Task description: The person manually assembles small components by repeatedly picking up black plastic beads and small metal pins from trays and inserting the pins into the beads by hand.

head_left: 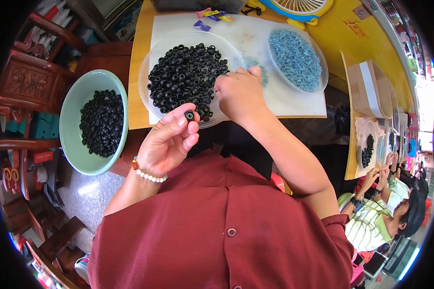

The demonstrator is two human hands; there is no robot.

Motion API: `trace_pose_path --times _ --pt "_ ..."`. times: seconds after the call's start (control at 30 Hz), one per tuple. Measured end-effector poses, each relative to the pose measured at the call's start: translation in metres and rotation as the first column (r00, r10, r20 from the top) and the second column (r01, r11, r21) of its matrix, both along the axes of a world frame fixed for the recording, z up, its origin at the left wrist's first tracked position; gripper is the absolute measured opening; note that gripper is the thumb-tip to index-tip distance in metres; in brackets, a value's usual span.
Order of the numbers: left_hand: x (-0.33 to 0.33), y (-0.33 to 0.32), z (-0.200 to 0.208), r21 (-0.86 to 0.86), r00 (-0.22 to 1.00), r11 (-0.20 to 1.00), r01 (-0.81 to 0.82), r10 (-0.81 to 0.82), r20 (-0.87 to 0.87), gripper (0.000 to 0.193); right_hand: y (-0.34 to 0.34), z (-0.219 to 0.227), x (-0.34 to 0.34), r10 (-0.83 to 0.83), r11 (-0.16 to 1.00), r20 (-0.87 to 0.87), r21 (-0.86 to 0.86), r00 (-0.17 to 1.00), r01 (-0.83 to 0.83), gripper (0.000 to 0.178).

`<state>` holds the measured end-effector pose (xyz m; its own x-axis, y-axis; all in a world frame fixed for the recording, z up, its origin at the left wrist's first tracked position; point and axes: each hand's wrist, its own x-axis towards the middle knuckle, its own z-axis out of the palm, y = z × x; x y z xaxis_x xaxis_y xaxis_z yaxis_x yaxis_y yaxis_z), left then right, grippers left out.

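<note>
My left hand (160,144) pinches a small black ring-shaped piece (189,115) between thumb and fingertips, its hole facing up. A round clear tray (144,72) lies beyond it, heaped with similar black pieces (183,72). My right hand (240,94) is curled over the tray's right edge, back of the hand up. Its fingertips are mostly hidden, and I cannot make out what they hold. Just past its fingers, a small scatter of pale blue glassy bits (256,65) lies on the white sheet (294,106). A second clear tray (324,72) carries many more such bits.
On the left stands a pale green basin (67,120) with more black pieces. Small colourful wrappers (212,16) and a blue-yellow fan (301,7) sit at the back. A person in a dark cap (417,204) works at another table on the right, near an open cardboard box (369,89).
</note>
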<state>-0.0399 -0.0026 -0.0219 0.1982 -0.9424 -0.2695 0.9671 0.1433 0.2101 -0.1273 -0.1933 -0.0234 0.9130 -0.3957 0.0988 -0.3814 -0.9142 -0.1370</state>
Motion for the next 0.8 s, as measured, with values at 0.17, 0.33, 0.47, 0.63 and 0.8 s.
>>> trace_pose_path --times 0.17,0.33,0.47,0.63,0.8 --pt "-0.001 -0.003 0.002 0.004 1.000 1.000 -0.004 0.004 0.023 0.029 0.001 0.017 -0.022 -0.072 0.844 0.308 0.526 0.949 -0.107 0.010" --pt "-0.009 -0.010 0.009 -0.006 0.999 1.000 0.027 -0.027 0.038 0.028 0.007 0.054 -0.045 -0.268 0.161 0.253 0.963 0.930 -0.216 0.011" --pt "-0.016 -0.013 0.017 0.013 0.997 0.999 0.049 -0.050 0.059 0.026 0.019 0.064 -0.052 -0.336 0.020 0.326 0.941 0.884 -0.339 0.014" --pt "-0.023 -0.015 0.022 -0.011 0.994 0.997 0.080 -0.079 0.081 0.025 0.030 0.072 -0.056 -0.363 0.002 0.383 0.912 0.849 -0.410 0.013" --pt "-0.026 -0.015 0.023 -0.022 0.992 0.997 0.073 -0.071 0.104 0.025 0.036 0.066 -0.056 -0.385 0.055 0.443 0.887 0.809 -0.459 0.011"
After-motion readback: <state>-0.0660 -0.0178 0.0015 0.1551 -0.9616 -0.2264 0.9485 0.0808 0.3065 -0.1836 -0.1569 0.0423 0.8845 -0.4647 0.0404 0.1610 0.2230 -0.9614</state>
